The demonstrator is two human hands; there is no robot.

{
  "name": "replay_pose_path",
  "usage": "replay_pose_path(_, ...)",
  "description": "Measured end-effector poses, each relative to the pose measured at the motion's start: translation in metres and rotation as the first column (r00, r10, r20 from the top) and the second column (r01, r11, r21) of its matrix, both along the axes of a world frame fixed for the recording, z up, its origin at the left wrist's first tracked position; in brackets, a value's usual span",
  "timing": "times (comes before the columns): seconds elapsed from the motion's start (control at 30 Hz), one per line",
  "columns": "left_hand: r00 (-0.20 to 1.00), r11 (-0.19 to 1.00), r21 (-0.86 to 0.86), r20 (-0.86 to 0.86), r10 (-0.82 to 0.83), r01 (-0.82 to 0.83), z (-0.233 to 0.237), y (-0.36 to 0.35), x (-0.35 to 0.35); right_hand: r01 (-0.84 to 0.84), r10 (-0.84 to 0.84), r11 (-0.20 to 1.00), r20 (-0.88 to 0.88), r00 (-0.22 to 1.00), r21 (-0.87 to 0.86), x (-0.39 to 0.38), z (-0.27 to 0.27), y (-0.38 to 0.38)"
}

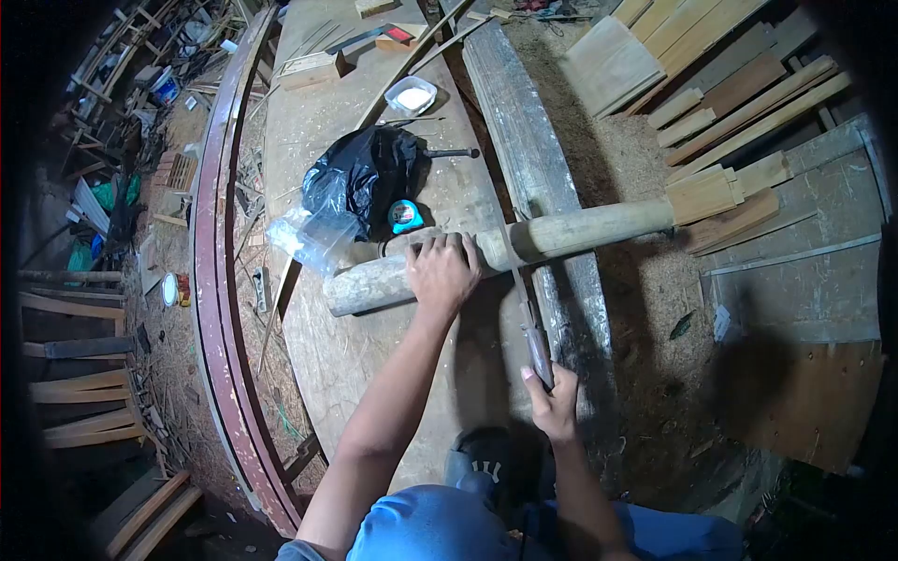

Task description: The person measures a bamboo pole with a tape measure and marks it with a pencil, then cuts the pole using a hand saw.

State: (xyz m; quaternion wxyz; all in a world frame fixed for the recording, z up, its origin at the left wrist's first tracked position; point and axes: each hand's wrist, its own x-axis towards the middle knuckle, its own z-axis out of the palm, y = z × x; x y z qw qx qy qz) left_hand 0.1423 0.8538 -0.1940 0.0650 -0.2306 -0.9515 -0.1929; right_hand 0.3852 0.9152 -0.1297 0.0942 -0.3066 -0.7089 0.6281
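Note:
A pale round log (594, 231) lies across the workbench (374, 374) and a thick weathered beam (524, 112). My left hand (443, 271) presses on top of the log near its left part, fingers bent over it. My right hand (554, 402) is closed round the handle of a saw (537, 351) below the log. The saw's narrow blade runs up across the log, between my left hand and the beam; whether it has cut in cannot be made out. A teal tape measure (404, 216) sits just behind the log, beside a black plastic bag (360, 178).
Farther up the bench are a bolt (454, 152), a white container (411, 95) and a wooden block (311, 72). A long reddish beam (217, 234) runs along the left. Boards (720, 65) lie at the upper right, and sawdust covers the floor.

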Motion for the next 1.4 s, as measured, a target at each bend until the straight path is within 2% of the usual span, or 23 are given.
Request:
replay_pose_path(0.1,1.000,1.000,0.005,0.028,0.010,-0.010,0.004,0.005,-0.014,-0.011,0.010,1.000,0.029,1.000,0.019,0.000,-0.007,0.000)
replay_pose_path(0.17,0.990,0.988,-0.155,0.138,0.021,0.000,0.012,0.010,-0.025,-0.007,0.007,1.000,0.015,1.000,-0.004,-0.003,-0.007,0.000)
replay_pose_path(0.27,0.991,0.989,-0.150,0.129,0.027,-0.008,0.011,0.011,-0.032,0.009,-0.010,0.997,-0.009,1.000,-0.076,-0.003,-0.016,0.001)
replay_pose_path(0.37,0.988,0.989,-0.148,0.153,0.024,-0.001,0.012,0.012,-0.033,-0.024,0.024,0.999,-0.007,1.000,-0.031,-0.002,-0.025,0.003)
replay_pose_path(0.5,0.986,0.989,-0.149,0.166,0.031,-0.006,0.014,0.013,-0.035,0.000,0.000,0.998,0.001,1.000,-0.061,-0.003,-0.029,0.003)
replay_pose_path(0.57,0.987,0.989,-0.151,0.157,0.022,0.002,0.007,0.013,-0.039,-0.004,-0.018,0.981,-0.115,0.993,-0.195,0.000,-0.041,0.005)
replay_pose_path(0.6,0.989,0.989,-0.149,0.146,0.010,0.012,0.003,0.013,-0.041,0.044,-0.053,0.972,-0.031,0.998,-0.231,0.006,-0.043,0.003)
replay_pose_path(0.63,0.989,0.989,-0.149,0.149,0.011,0.011,0.002,0.014,-0.042,0.044,-0.052,0.972,-0.029,0.998,-0.231,0.011,-0.051,-0.001)
replay_pose_path(0.7,0.986,0.986,-0.163,0.160,0.043,-0.017,0.002,0.015,-0.044,0.155,-0.160,0.986,-0.083,0.984,-0.067,0.020,-0.070,-0.008)
replay_pose_path(0.83,0.987,0.986,-0.164,0.159,0.034,-0.007,0.002,0.015,-0.044,0.194,-0.188,0.981,-0.136,0.973,0.027,0.015,-0.060,-0.017)
replay_pose_path(0.9,0.983,0.989,-0.150,0.185,0.021,0.008,0.001,0.014,-0.045,0.076,-0.079,0.996,0.069,0.994,0.044,0.007,-0.056,-0.010)
replay_pose_path(0.93,0.983,0.989,-0.150,0.185,0.020,0.008,0.002,0.015,-0.045,0.197,-0.192,0.973,-0.051,0.980,0.118,-0.004,-0.054,-0.018)
replay_pose_path(0.97,0.983,0.989,-0.145,0.179,0.026,0.000,0.002,0.015,-0.044,0.197,-0.193,0.973,-0.052,0.980,0.118,-0.010,-0.050,-0.013)
replay_pose_path(1.03,0.984,0.990,-0.142,0.173,0.030,-0.006,0.002,0.015,-0.044,0.084,-0.085,0.996,0.026,0.996,0.037,-0.018,-0.041,-0.005)
replay_pose_path(1.07,0.984,0.989,-0.145,0.177,0.031,-0.005,0.002,0.015,-0.044,0.086,-0.087,0.996,0.028,0.996,0.036,-0.014,-0.043,-0.009)
replay_pose_path(1.13,0.983,0.989,-0.147,0.179,0.035,-0.008,0.002,0.015,-0.045,0.228,-0.229,0.973,-0.047,0.972,-0.026,0.001,-0.051,-0.023)
replay_pose_path(1.17,0.985,0.983,-0.183,0.169,0.028,0.004,0.002,0.015,-0.045,0.239,-0.248,0.966,-0.098,0.964,-0.098,0.008,-0.055,-0.027)
replay_pose_path(1.23,0.986,0.975,-0.223,0.164,0.022,0.015,0.004,0.013,-0.043,0.199,-0.201,0.979,-0.077,0.977,-0.033,0.011,-0.063,-0.025)
replay_pose_path(1.27,0.989,0.982,-0.186,0.145,0.010,0.017,0.007,0.012,-0.040,0.149,-0.132,0.958,-0.084,0.988,0.245,0.010,-0.076,-0.024)
replay_pose_path(1.3,0.992,0.989,-0.147,0.126,-0.002,0.021,0.009,0.012,-0.039,0.092,-0.063,0.858,-0.073,0.995,0.505,0.005,-0.089,-0.020)
replay_pose_path(1.33,0.992,0.989,-0.147,0.126,-0.003,0.022,0.008,0.012,-0.039,-0.080,0.038,0.586,0.070,0.997,0.806,-0.003,-0.102,-0.010)
replay_pose_path(1.37,0.989,0.987,-0.159,0.144,0.010,0.014,0.007,0.013,-0.039,-0.123,0.064,0.667,0.108,0.992,0.735,-0.020,-0.104,-0.005)
replay_pose_path(1.4,0.987,0.985,-0.171,0.160,0.020,0.008,0.007,0.014,-0.041,-0.029,0.061,0.675,-0.016,0.998,0.737,-0.025,-0.098,-0.001)
